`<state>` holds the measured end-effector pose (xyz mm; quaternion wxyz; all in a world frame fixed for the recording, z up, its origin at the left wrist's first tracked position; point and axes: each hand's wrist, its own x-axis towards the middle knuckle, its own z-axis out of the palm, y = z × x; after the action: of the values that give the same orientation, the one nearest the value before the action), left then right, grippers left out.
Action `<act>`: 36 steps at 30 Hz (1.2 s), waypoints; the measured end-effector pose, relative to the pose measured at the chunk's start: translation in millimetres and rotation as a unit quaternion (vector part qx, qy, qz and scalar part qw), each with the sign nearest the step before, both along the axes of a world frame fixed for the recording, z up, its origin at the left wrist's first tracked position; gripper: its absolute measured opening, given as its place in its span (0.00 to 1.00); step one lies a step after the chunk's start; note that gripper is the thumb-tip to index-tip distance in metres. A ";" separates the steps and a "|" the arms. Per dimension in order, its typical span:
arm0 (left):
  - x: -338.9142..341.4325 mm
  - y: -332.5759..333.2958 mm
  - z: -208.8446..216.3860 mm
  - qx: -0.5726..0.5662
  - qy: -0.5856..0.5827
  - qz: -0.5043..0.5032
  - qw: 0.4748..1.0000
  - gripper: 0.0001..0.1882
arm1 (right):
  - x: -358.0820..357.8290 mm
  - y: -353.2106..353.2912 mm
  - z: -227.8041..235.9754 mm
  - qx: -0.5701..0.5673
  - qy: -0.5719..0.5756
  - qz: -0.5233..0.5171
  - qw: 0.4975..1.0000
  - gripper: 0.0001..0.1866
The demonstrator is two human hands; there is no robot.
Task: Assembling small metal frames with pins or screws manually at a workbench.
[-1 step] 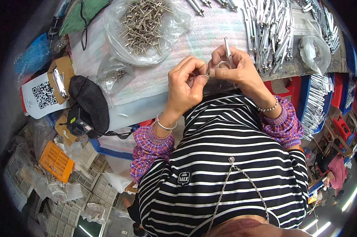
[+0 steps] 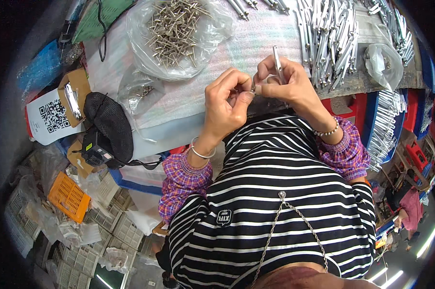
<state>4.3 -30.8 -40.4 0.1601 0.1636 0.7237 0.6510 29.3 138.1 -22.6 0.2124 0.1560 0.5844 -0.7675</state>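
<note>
Just over the near edge of the cloth-covered tabletop (image 2: 256, 43), around its middle, I bring both hands close, fingertips nearly meeting. My right hand (image 2: 290, 84) is clamped on a slim silver metal bar (image 2: 277, 60), which stands up steeply between thumb and fingers, its top end clear above my knuckles and a bit of its lower end showing under the palm. My left hand (image 2: 227, 98) has its fingers curled in and thumb close to forefinger, the tips at a tiny metal piece (image 2: 253, 89) beside my right thumb; I cannot tell whether they are clamped on it, as it is mostly hidden.

Toward the far edge, left of my hands, a large clear plastic bag (image 2: 217, 33) lies open, heaped with headed metal pins (image 2: 174, 33). Nearer the left edge, just beside it, sits a smaller clear bag (image 2: 131, 101) with a few small metal parts. Toward the far right corner a dense pile of silver bars (image 2: 328, 38) is spread, and near the right edge rests another clear bag (image 2: 386, 74). At the near left corner lies a black mesh pouch (image 2: 109, 125). Below the near edge at the right, a blue bin (image 2: 371, 115) carries more bars.
</note>
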 end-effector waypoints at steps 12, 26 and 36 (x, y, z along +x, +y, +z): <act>-7.7 -7.6 17.3 -0.001 -0.012 -0.012 1.000 0.04 | -8.6 3.2 -5.4 0.026 0.017 0.045 0.998 0.10; 48.1 93.0 102.6 0.254 0.044 -0.183 0.949 0.06 | -7.1 -7.5 -8.0 0.144 0.030 0.058 0.987 0.05; 58.4 81.3 138.0 0.464 -0.077 -0.488 0.735 0.06 | -7.5 0.4 4.1 0.122 0.004 0.057 0.991 0.05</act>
<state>62.6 50.5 97.6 0.4155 0.4976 0.1373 0.7489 21.8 138.5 -18.5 0.2328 0.1440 0.6828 -0.6774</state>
